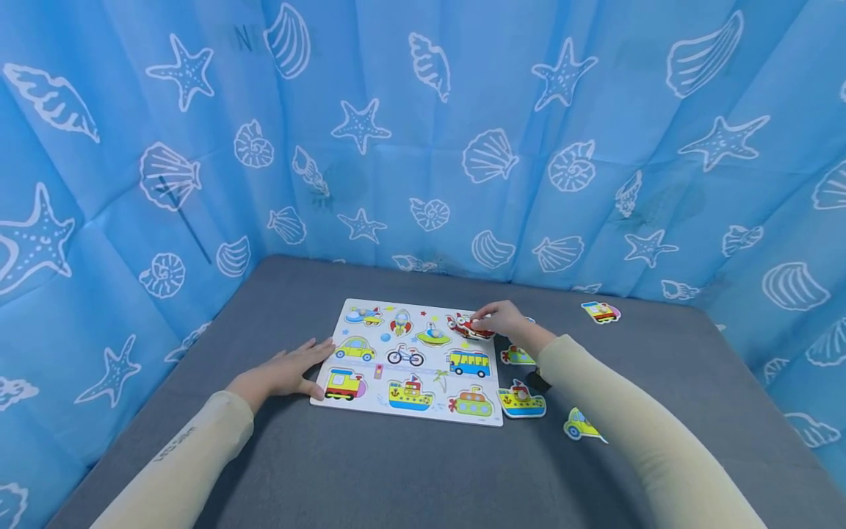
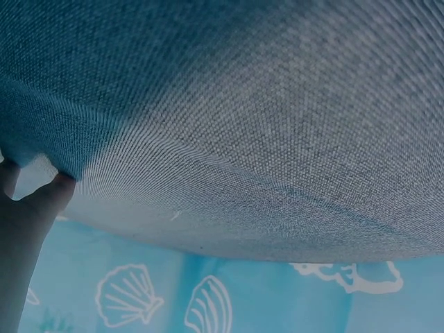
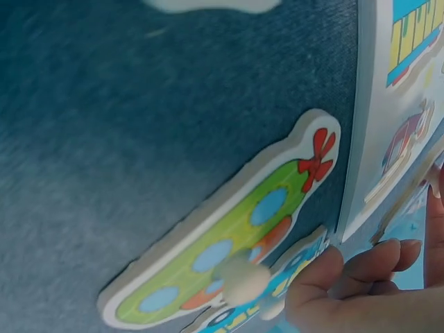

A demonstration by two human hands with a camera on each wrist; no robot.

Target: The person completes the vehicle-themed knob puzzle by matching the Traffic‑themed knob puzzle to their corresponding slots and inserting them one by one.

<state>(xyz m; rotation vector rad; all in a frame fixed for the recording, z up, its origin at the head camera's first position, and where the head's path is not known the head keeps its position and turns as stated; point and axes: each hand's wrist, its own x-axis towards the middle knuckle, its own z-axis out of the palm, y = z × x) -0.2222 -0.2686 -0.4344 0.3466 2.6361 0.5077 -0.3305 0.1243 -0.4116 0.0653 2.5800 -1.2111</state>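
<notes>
A white puzzle board [image 1: 396, 373] printed with vehicles lies on the grey table. At its left edge my left hand [image 1: 291, 369] rests with the fingers extended, fingertips and thumb along the rim. Over the board's upper right corner my right hand [image 1: 505, 321] pinches a red puzzle piece [image 1: 481, 333], close above the red picture printed there. In the right wrist view the fingers [image 3: 374, 267] show at the lower right, and the held piece is mostly out of sight. A green submarine piece [image 3: 229, 243] with a round knob lies beside the board.
Right of the board lie a boat piece [image 1: 522, 402], a yellow car piece [image 1: 580, 426] partly under the right sleeve, and, farther back, a train piece [image 1: 600, 312]. A blue-and-yellow piece [image 3: 298, 267] lies past the submarine. A blue shell-patterned curtain [image 1: 423, 147] hangs behind the table.
</notes>
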